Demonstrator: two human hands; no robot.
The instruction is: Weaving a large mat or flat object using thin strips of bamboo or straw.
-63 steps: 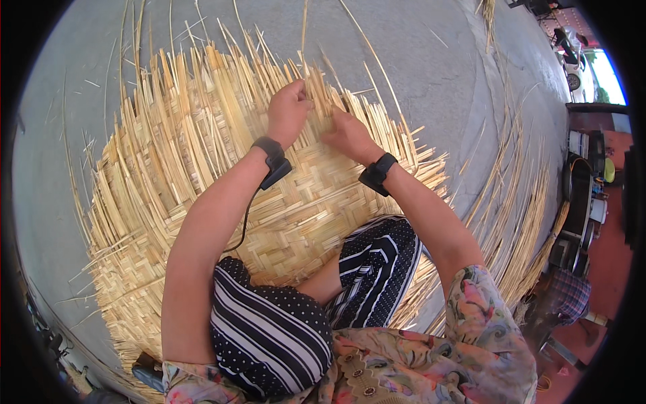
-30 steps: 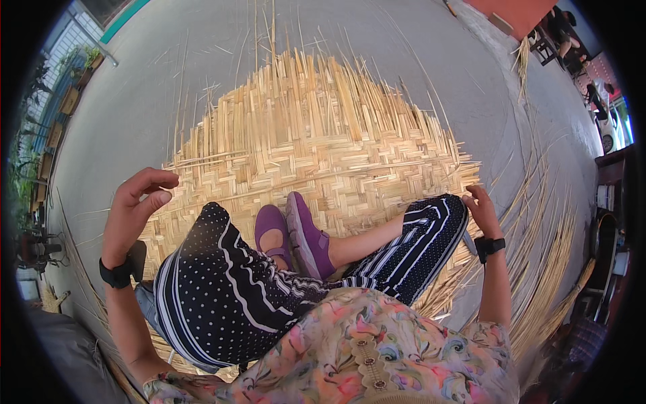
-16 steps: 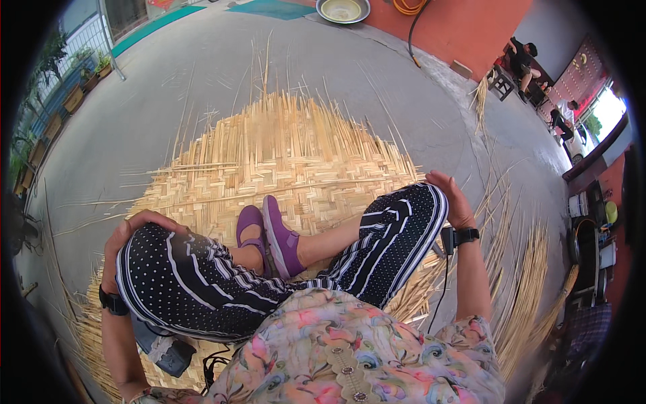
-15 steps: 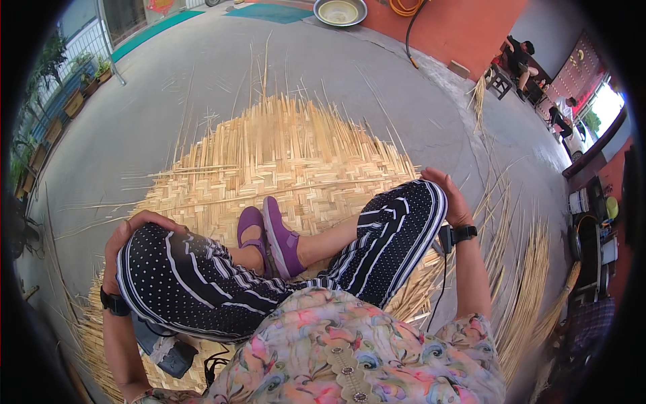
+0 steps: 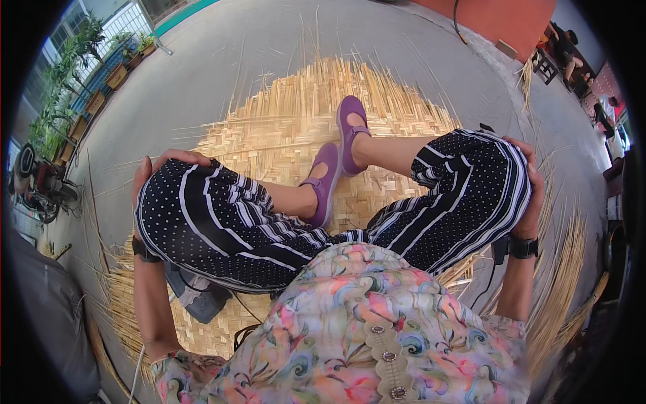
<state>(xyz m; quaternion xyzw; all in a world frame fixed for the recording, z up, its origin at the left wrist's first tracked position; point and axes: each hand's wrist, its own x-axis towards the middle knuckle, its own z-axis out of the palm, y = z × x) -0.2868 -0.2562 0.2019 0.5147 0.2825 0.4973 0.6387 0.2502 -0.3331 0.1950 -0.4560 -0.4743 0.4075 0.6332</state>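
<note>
Farther forward over the woven mat than half a second ago, we find the right purple shoe, now ahead of the left purple shoe. We see the left hand cupped over the left knee, fingers loosely extended on the patterned trousers. We note the right hand laid open along the outer side of the right knee, its fingertips partly hidden. Beneath the legs and shoes, the mat lies on the grey floor, unwoven ends fringing its far edge. At right, we observe loose pale strips.
</note>
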